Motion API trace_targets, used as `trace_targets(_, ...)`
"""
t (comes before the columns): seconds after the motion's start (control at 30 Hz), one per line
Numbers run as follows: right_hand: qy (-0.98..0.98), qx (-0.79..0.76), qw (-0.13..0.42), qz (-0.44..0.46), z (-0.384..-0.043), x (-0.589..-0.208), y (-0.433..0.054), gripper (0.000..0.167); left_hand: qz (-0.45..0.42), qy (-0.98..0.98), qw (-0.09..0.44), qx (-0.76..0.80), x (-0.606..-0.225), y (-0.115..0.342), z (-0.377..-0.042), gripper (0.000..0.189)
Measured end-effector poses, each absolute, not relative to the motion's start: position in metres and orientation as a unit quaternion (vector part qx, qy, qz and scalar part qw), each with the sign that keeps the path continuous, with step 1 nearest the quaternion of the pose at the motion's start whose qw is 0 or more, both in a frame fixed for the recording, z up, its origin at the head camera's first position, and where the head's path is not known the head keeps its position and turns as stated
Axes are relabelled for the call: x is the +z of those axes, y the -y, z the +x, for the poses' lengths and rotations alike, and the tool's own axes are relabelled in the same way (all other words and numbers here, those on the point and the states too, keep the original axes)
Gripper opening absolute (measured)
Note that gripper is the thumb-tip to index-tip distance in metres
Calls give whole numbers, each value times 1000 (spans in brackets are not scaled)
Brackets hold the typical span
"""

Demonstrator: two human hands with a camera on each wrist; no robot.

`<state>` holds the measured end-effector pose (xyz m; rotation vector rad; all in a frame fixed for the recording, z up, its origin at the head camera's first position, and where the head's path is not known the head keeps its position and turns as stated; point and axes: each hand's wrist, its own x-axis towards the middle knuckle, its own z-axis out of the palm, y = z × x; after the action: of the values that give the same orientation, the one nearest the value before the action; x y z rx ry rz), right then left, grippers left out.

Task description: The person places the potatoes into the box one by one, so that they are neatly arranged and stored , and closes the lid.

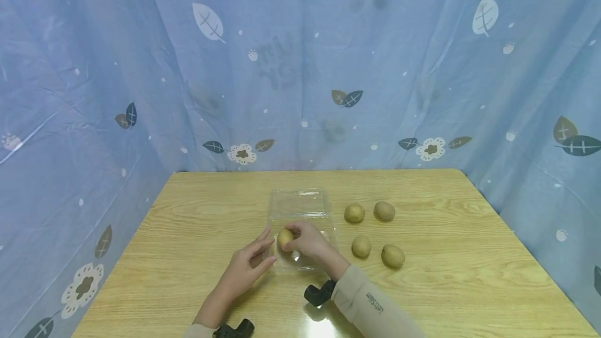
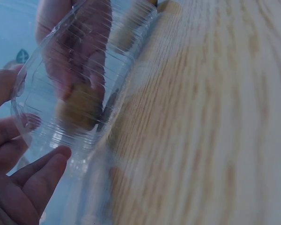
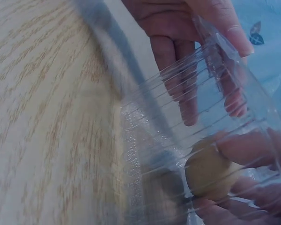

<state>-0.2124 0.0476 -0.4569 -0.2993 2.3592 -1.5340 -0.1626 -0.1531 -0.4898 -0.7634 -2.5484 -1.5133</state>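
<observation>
Nearest us, toward the left edge of the desk [image 1: 178, 233], our left hand [image 1: 245, 267] spreads loosely against the clear container [image 1: 300, 267]; our right hand [image 1: 307, 241] pinches a potato [image 1: 284, 238] inside it. The thin plastic could skid if our right hand bumps it. The left wrist view shows ribbed walls, indistinct in the head view. Beyond, the lid [image 1: 300, 202] lies open toward the far edge.

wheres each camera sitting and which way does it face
Head: on the head, facing forward and down at the table, clear container and loose potatoes; left hand, right hand and sleeves show.
Left wrist: on that wrist, looking through the container; left hand near, right hand beyond.
Right wrist: on that wrist, looking through the container; right hand near, left hand beyond.
The wrist views share the container, held potato and both hands.
</observation>
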Motion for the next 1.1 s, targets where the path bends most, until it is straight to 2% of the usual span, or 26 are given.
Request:
trace_targets(0.27,-832,-522,147,-120,-209,-456,-45,57,-246,832,45,-495,-488,153,-163,46)
trace_targets(0.63,-866,-462,106,-157,-203,-456,-39,56,-250,834,59,-488,-490,152,-162,44)
trace_targets(0.93,-880,-436,100,-159,-203,-454,-37,61,-251,835,69,-486,-490,150,-163,42)
trace_targets(1.1,-874,-448,108,-154,-202,-456,-39,63,-245,834,57,-490,-491,151,-162,44)
